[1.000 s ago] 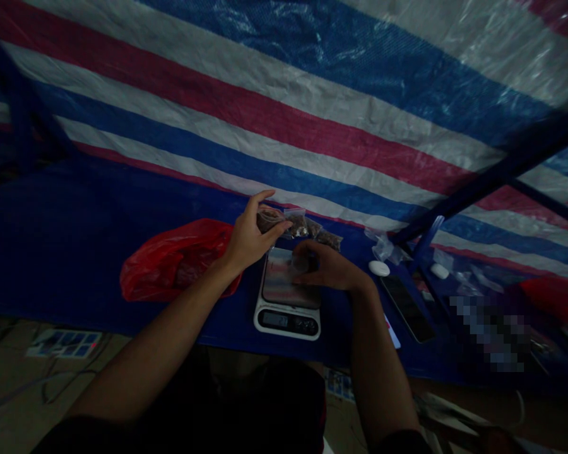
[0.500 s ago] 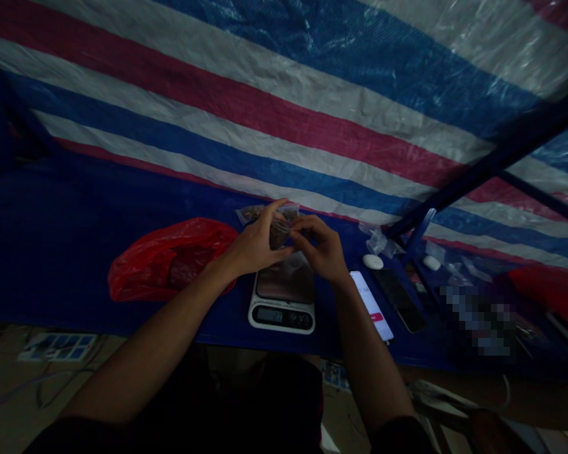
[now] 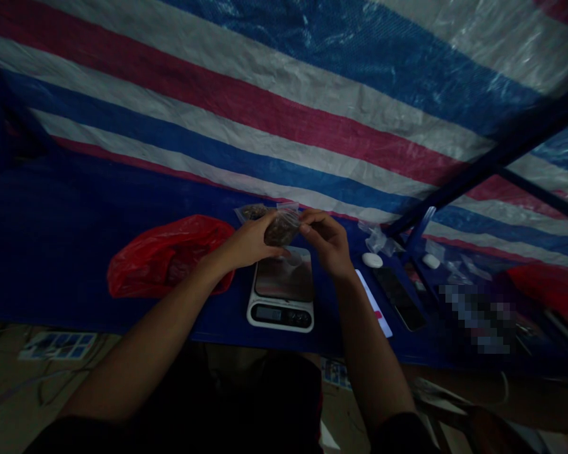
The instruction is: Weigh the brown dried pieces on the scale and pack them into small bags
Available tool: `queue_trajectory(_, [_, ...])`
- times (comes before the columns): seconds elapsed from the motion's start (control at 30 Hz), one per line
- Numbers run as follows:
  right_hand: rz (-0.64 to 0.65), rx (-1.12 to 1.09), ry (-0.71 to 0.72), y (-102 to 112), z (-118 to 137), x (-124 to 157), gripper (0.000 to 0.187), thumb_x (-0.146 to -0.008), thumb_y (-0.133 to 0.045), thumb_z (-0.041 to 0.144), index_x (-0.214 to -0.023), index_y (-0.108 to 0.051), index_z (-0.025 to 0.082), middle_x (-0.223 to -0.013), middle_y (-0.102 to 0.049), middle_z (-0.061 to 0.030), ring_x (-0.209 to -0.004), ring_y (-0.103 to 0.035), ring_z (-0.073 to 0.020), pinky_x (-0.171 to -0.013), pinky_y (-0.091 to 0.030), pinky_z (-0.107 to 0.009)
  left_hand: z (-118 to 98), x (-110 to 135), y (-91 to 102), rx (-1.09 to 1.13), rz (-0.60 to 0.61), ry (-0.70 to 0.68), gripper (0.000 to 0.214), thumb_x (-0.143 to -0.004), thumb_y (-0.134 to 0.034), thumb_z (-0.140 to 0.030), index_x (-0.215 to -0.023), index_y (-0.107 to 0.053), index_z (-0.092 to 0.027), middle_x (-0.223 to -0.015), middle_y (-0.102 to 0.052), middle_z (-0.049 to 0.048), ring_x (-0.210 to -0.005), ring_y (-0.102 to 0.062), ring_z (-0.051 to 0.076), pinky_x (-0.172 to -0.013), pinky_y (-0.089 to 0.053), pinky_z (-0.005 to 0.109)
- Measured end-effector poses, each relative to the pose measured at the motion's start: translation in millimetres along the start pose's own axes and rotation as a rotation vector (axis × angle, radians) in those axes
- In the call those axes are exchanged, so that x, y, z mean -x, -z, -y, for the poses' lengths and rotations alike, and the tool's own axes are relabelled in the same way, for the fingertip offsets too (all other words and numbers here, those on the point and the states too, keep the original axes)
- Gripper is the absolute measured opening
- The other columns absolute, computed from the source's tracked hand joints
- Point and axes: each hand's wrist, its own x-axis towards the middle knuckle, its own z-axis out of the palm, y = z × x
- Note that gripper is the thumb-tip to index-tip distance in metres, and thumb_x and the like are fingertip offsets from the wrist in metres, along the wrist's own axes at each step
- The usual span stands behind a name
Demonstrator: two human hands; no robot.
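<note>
Left hand (image 3: pixel 254 243): grip around filled bag (image 3: pixel 283 228). Right hand (image 3: pixel 330 244): narrow grip pinching its edge, probably steadying it.

Black sleeves (image 3: pixel 404 432), bare forearms (image 3: pixel 154 343), dark legwear (image 3: pixel 284 403)

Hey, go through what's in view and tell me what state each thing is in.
Left hand: curled around the clear bag
Right hand: fingertips at the bag's edge
Clear bag: partly filled, raised; seal unclear
Scale: on, digits showing
Red bag: crumpled
White phone: screen lit
Black phone: screen dark
</note>
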Motion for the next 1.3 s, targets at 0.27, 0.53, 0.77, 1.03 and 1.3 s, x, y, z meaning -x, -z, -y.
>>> queue_trajectory(0.27, [-0.163,-0.122,-0.045,7,-4,-3,0.029,-0.082,-0.089,0.047,-0.092,-0.071,0.026,-0.085,-0.068,0.0029,-0.065,-0.054,-0.0103,-0.059,-0.044,-0.025,4,-3,4.6,0.083,-0.048,-0.074,0.067,-0.081,-0.087,-0.030,-0.144,-0.063,-0.022,-0.133,-0.077,0.0109,-0.118,-0.076,0.030,-0.104,-0.060,0.043])
queue_trajectory(0.53, [-0.276,-0.138,-0.052,8,-5,-5,0.033,-0.076,-0.093,0.047,-0.095,-0.073,0.028,-0.081,-0.072,0.0041,-0.064,-0.060,-0.0109,-0.057,-0.050,-0.025,4,0,12.5,0.080,-0.048,-0.225,0.068,-0.086,-0.083,-0.044,-0.146,-0.063,-0.020,-0.141,-0.072,0.0154,-0.123,-0.072,0.031,-0.103,-0.060,0.044])
queue_trajectory(0.77, [-0.352,0.016,-0.094,-2,4,-1,0.032,-0.073,-0.094,0.047,-0.094,-0.082,0.026,-0.090,-0.083,-0.0021,-0.083,-0.078,-0.0207,-0.079,-0.066,-0.038,-2,-4,7.1,0.072,-0.199,-0.256,0.043,-0.101,-0.066,-0.051,-0.125,-0.078,-0.018,-0.131,-0.077,0.0134,-0.126,-0.070,0.029,-0.114,-0.052,0.046])
queue_trajectory(1.03, [-0.306,-0.060,-0.115,3,0,-4,0.039,-0.071,-0.097,0.041,-0.101,-0.078,0.025,-0.090,-0.084,-0.0004,-0.080,-0.078,-0.0172,-0.076,-0.063,-0.032,-3,-3,3.8,0.193,-0.153,-0.124,0.044,-0.095,-0.074,-0.049,-0.125,-0.080,-0.017,-0.119,-0.082,0.0114,-0.104,-0.078,0.027,-0.094,-0.061,0.039])
queue_trajectory(1.3, [-0.239,-0.159,-0.122,-3,-6,-3,0.041,-0.067,-0.100,0.040,-0.092,-0.072,0.025,-0.078,-0.080,0.0036,-0.072,-0.075,-0.0147,-0.073,-0.061,-0.029,-7,-3,4.3,0.203,-0.133,-0.168,0.037,-0.097,-0.071,-0.047,-0.123,-0.081,-0.022,-0.123,-0.082,0.0095,-0.111,-0.077,0.026,-0.095,-0.061,0.038])
